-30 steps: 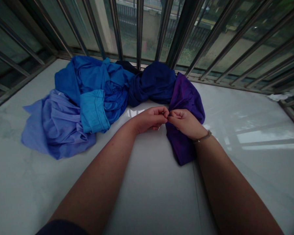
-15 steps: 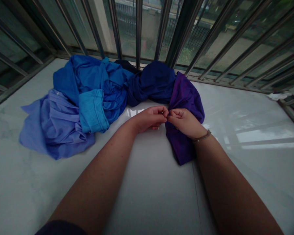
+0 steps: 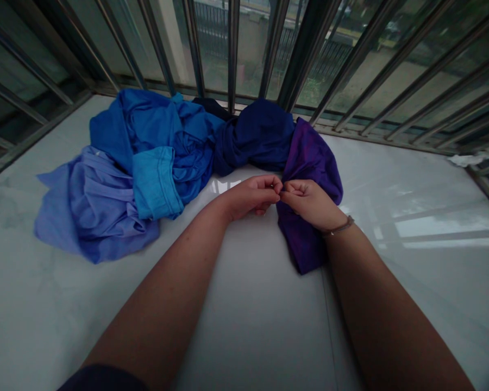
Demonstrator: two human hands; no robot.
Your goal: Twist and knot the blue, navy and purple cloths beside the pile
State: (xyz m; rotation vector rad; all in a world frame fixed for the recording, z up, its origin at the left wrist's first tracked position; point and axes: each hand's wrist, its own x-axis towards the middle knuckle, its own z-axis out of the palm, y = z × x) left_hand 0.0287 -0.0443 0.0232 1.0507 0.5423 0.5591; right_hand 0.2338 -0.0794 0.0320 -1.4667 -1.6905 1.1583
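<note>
- Polished white stone ledge (image 3: pixel 395 309) under steel window bars (image 3: pixel 309 54), a fence dim through the glass beyond, as I watch from my remote post.
- Left hand (image 3: pixel 248 198): fingers curled in, thumb and forefinger pinched, fingertips meeting the right hand's.
- Right hand (image 3: pixel 309 203): curled the same way, lying against the purple cloth, a thin bracelet (image 3: pixel 339 227) at the wrist.
- Pinch too small for me to read: I cannot tell whether it has hold of the cloth.
- Bunched purple cloth (image 3: pixel 307 239) lies under and beside the right hand, touching a navy bundle (image 3: pixel 261 136).
- Bright blue garment (image 3: pixel 146 125) and periwinkle cloth (image 3: pixel 93 212) heaped further left.
- Since the earlier frame: hands still pinched, cloth unmoved, only the view slightly shifted.
</note>
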